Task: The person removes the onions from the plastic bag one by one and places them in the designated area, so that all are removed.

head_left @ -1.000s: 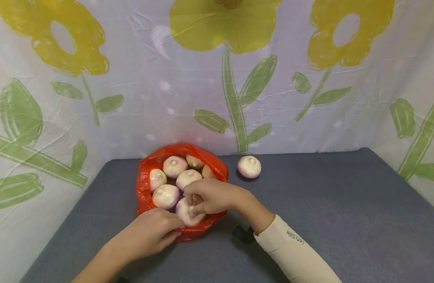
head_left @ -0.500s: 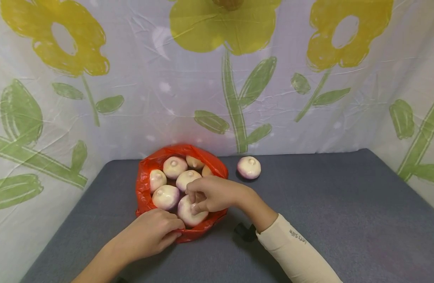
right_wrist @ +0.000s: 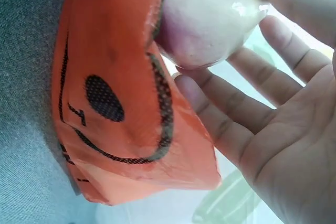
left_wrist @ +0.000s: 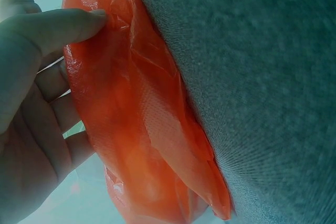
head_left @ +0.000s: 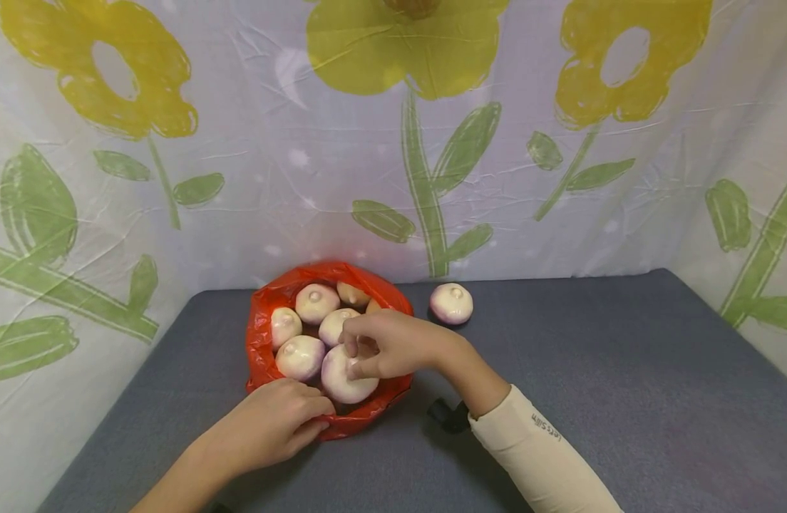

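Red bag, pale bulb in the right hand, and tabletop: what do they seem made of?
Red bag: likely thin, glossy plastic, from its crinkles and translucency. Bulb: smooth and shiny with bright highlights; molded plastic or natural skin, I can't tell. Tabletop: matte, probably fabric, from its fine texture.

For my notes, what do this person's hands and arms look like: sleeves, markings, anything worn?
The right hand is ungloved; behind it comes a close-fitting cream fabric sleeve with small dark lettering, and a small black fitting shows near the wrist. The left hand is ungloved too, with no sleeve in view.
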{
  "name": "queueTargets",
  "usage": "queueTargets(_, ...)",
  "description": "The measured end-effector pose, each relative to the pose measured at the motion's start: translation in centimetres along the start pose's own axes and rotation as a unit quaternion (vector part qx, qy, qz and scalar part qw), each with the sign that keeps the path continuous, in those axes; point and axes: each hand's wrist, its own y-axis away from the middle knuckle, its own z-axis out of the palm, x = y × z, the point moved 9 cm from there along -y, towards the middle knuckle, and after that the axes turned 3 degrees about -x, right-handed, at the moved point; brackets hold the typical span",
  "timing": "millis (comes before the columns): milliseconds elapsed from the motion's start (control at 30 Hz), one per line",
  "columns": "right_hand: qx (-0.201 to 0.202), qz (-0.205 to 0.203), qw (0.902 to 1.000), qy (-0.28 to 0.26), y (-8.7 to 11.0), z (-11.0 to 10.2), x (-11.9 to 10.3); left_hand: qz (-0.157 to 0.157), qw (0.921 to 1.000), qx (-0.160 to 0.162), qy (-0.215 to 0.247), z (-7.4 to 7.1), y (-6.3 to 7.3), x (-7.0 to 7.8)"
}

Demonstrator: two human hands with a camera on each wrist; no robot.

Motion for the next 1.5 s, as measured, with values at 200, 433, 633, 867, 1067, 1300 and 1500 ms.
queueTargets(200,0.011,-0.009,0.9999,0.004,0.2,-0.6,0.1,-0.007,0.9999,-0.008,0.004,0.1,0.0,-0.1)
queueTargets(433,0.023,-0.005,0.9997,-0.008,0.4,-1.4,0.3,-0.008,0.9999,-0.015,-0.001,0.3,-0.1,-0.2)
queueTargets(633,0.032,-0.017,0.9993,-0.010,0.6,-1.9,0.1,-0.007,0.9997,-0.021,-0.008,0.5,-0.2,-0.1)
queueTargets(867,0.038,-0.014,0.9991,-0.012,0.8,-2.3,-0.1,-0.013,0.9990,-0.038,-0.016,0.8,-0.3,-0.2)
queueTargets(1067,0.035,-0.009,0.9993,-0.014,0.9,-2.4,-0.1,-0.006,0.9992,-0.038,-0.012,0.8,-0.3,0.0)
queueTargets(1300,0.034,0.004,0.9990,-0.029,1.1,-2.7,0.2,-0.020,0.9984,-0.051,-0.008,1.2,-0.3,-0.2)
queueTargets(1500,0.042,-0.009,0.9989,-0.020,1.4,-3.3,0.1,-0.029,0.9969,-0.072,-0.007,1.4,-0.2,-0.3)
